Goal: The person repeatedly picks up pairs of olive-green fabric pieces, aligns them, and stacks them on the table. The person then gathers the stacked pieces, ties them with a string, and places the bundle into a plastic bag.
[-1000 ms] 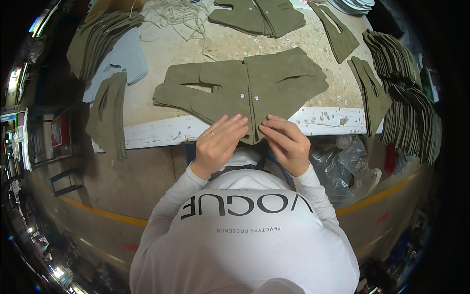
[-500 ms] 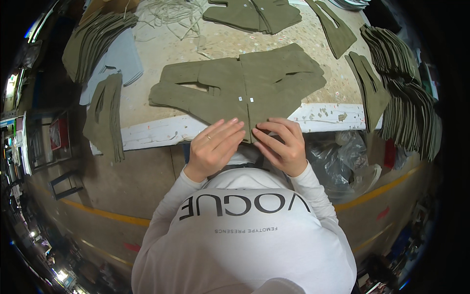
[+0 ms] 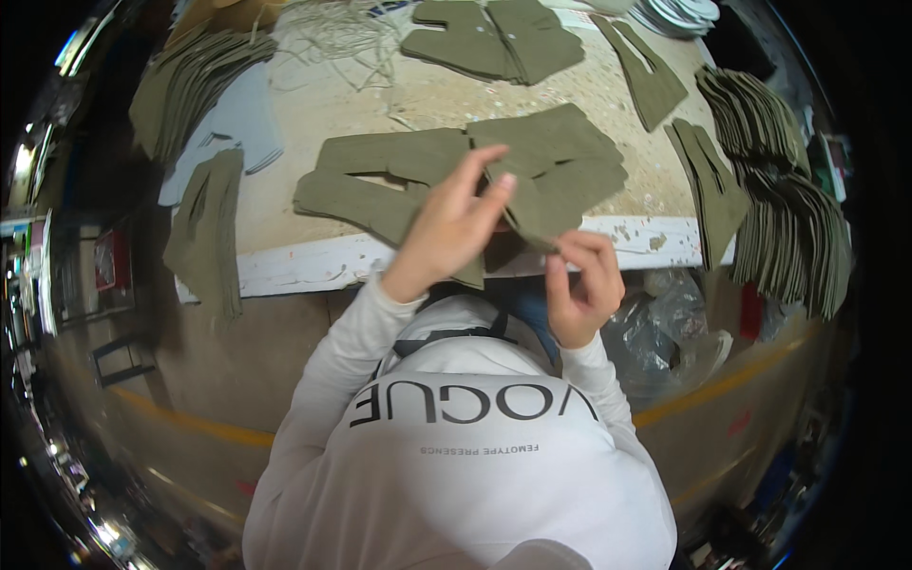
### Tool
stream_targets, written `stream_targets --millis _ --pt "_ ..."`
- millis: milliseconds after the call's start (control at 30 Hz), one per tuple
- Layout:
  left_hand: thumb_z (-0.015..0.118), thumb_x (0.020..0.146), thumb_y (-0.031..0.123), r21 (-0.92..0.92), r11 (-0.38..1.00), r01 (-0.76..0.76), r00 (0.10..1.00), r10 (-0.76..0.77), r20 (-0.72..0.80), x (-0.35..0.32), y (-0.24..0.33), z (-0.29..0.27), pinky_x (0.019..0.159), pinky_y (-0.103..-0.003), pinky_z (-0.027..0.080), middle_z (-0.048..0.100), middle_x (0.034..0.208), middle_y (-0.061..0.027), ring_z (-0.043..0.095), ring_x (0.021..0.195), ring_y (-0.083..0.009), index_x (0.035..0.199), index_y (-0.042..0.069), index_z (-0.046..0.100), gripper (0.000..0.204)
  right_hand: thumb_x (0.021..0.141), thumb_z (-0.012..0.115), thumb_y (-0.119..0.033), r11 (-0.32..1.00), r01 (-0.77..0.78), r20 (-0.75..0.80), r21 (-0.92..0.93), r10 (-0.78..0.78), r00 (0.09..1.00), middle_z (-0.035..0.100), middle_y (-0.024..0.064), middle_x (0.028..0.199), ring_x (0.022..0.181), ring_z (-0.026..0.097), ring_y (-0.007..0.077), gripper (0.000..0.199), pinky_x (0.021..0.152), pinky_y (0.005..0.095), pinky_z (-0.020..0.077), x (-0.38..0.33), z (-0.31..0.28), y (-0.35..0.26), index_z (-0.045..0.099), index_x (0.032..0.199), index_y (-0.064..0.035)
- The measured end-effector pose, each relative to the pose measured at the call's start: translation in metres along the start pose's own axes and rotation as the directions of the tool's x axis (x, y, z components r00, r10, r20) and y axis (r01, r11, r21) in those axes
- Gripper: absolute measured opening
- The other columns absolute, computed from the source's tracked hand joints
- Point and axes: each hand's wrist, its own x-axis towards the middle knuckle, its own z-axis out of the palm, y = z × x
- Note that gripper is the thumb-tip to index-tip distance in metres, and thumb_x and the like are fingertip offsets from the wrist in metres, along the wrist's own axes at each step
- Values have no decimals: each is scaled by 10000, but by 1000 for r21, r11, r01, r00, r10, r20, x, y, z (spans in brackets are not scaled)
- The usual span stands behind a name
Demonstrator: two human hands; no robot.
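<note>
Two olive-green cut fabric pieces lie side by side on the table in front of me, each with slit openings. The left piece (image 3: 361, 199) lies flat, its lower tip at the table's near edge. My right hand (image 3: 587, 290) pinches the near corner of the right piece (image 3: 570, 180), which is lifted and folded back from the table. Over the inner edges of both pieces reaches my left hand (image 3: 456, 223), its thumb and forefinger apart above the right piece. Its other fingers are partly hidden.
Stacks of olive pieces stand at the table's left (image 3: 195, 95) and right (image 3: 793, 228) sides. More olive pieces (image 3: 494, 43) lie at the far side, beside tangled pale strips (image 3: 337, 43). Light-blue sheets (image 3: 233, 123) lie at left. Clear plastic bags (image 3: 670, 323) hang below the near edge.
My right hand has moved right, lifting the right piece's near corner away from the left piece. My left hand has moved forward and right across the inner edges.
</note>
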Motion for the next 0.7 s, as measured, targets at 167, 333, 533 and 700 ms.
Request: stream_targets --millis 167,333,533,700 --pt "609 867 59 343 894 -289 952 306 6 -7 5 -3 537 -230 389 591 1220 -132 445 628 -62 1342 81 543 480 790 677 7 997 -34 120 70 25 992 653 101 891 768 634 214 174 685 294 510 0 -3 -9 737 952 -17" --pt "532 831 -45 414 891 -188 978 206 0 -37 9 -88 854 -256 470 484 1427 -131 549 1130 -166 1373 92 544 560 842 671 -38 981 -172 215 -86 187 958 641 104 878 793 591 243 101 709 325 478 24 1 5 718 931 -25" --pt "490 847 -116 131 991 -30 978 56 -200 -62 -15 -157 1044 -287 392 496 1407 -105 490 1270 -161 1353 7 536 523 799 718 -94 966 -15 390 -259 119 913 568 123 1002 957 495 327 257 831 399 442 35 35 8 677 1044 -27" --pt "513 848 -109 15 998 -59 949 60 -310 -79 -24 -162 1038 -285 398 490 1418 -121 473 1278 -154 1366 -30 512 525 785 734 -104 949 31 357 -315 88 930 547 142 1066 985 489 337 318 851 414 447 28 53 1 660 1080 -12"
